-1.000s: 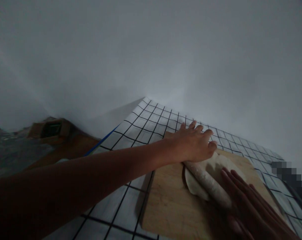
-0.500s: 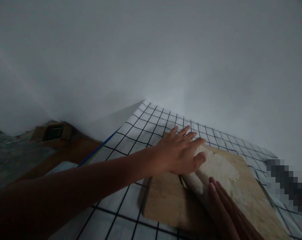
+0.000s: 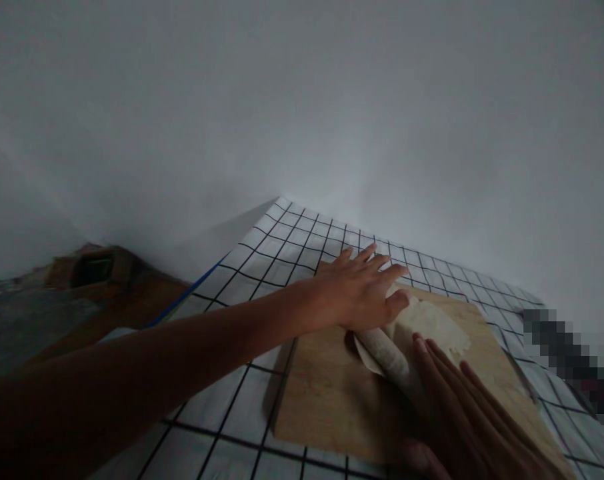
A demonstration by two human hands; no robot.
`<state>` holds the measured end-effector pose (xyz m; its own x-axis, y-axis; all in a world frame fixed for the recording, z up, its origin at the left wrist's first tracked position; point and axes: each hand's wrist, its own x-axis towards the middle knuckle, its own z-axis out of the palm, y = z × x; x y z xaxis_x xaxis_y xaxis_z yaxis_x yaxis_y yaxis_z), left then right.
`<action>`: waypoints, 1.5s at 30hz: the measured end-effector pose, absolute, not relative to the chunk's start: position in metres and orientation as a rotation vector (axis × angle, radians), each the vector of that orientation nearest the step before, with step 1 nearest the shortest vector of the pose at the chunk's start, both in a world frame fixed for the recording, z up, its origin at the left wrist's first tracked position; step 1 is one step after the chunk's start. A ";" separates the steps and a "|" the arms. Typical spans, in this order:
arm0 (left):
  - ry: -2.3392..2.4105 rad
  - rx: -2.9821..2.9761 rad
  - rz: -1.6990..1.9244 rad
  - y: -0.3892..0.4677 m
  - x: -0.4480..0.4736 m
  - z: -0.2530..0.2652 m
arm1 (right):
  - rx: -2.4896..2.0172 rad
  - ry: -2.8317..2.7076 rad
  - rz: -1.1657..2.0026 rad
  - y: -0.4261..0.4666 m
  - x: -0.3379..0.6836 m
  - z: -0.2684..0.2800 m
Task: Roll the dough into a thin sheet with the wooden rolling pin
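A pale, floury rolling pin (image 3: 388, 353) lies slantwise on a wooden board (image 3: 327, 393). Under and beside it is a thin, flattened sheet of dough (image 3: 441, 325) with an uneven right edge; a flap also shows left of the pin. My left hand (image 3: 365, 290) rests palm down over the far end of the pin, fingers spread and not wrapped round it. Over the near end lies my right hand (image 3: 462, 407), its fingers stretched out and the thumb apart. Both hands hide the pin's ends.
Beneath the board is a white cloth with black checks (image 3: 262, 280), reaching a plain wall (image 3: 302, 120). A blurred-out dark shape (image 3: 572, 360) is at the right. On the floor at far left stands a brownish box-like object (image 3: 95, 270).
The view has shifted slightly, so the board sits a little further left. More of my right hand shows, with its thumb now visible. More dough is seen left of the pin.
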<state>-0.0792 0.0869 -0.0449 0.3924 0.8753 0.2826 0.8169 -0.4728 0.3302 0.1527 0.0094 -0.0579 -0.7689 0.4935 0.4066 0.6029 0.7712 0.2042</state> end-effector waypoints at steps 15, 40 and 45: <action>1.599 2.537 0.696 0.119 -0.067 -0.048 | -0.872 -2.676 -0.080 0.065 0.204 -0.063; 1.703 2.559 0.596 0.057 -0.080 -0.045 | -1.213 -2.535 -0.176 -0.005 0.159 -0.051; 1.723 2.516 0.601 0.071 -0.076 -0.045 | -1.283 -2.555 -0.168 0.023 0.165 -0.056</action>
<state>-0.0761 0.0707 -0.0449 0.3108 0.9036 0.2947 0.8909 -0.3850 0.2410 0.1645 0.0233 -0.0555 -0.5681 0.7678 0.2963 0.8000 0.5997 -0.0204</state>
